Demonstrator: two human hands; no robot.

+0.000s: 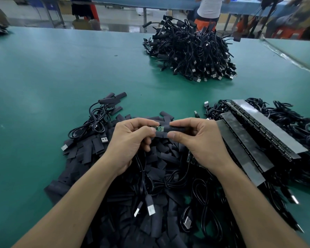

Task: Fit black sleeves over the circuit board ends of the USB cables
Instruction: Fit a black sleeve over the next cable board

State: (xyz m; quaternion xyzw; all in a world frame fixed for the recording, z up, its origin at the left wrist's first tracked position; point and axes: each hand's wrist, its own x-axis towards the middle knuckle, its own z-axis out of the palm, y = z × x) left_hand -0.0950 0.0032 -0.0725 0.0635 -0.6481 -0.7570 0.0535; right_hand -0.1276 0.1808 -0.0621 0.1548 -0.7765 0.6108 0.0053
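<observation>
Over a heap of loose sleeves point(161, 158) on a green table point(61, 68), the left hand point(131, 140) pinches a small circuit board point(159, 128) while the right hand point(195, 140) clamps thumb and fingers on a black sleeve point(175, 129), its mouth apparently just over the board's end

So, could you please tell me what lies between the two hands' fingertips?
In the head view, an exposed stretch of green circuit board spans the gap from left hand to right hand, meeting the black sleeve the right hand pinches.

Pinching fingers point(177, 136) — left hand point(132, 142), right hand point(199, 142).
</observation>
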